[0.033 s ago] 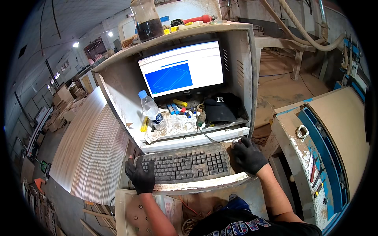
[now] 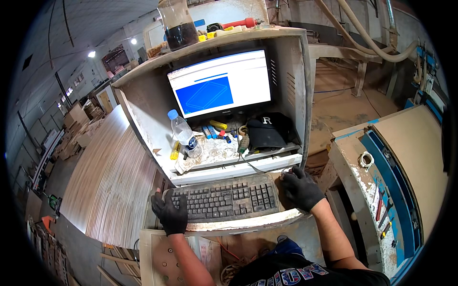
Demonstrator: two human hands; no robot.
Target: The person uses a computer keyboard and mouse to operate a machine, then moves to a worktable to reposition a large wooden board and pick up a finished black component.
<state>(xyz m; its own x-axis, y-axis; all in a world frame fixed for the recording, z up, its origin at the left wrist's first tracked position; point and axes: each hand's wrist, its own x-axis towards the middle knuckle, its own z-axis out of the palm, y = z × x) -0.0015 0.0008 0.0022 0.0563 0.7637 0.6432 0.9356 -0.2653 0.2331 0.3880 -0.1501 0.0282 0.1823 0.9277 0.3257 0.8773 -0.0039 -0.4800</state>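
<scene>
In a black glove, my left hand (image 2: 171, 213) rests at the left end of a dusty black keyboard (image 2: 232, 200), fingers apart and holding nothing. My right hand (image 2: 301, 190), gloved too, is curled over a computer mouse (image 2: 286, 172) just right of the keyboard. Most of the mouse is hidden under the fingers, and its cable runs back toward the cabinet. Above the keyboard stands a monitor (image 2: 253, 86), showing a blue panel with the outline of a flat slab.
Inside the white cabinet (image 2: 143, 119) are a water bottle (image 2: 182, 133), a black cap (image 2: 269, 132) and small coloured pieces. A jar of dark liquid (image 2: 179, 31) stands on top. Stacked boards (image 2: 107, 186) lie left; a machine bed (image 2: 405, 143) with tools and a tape roll (image 2: 366, 160) is right.
</scene>
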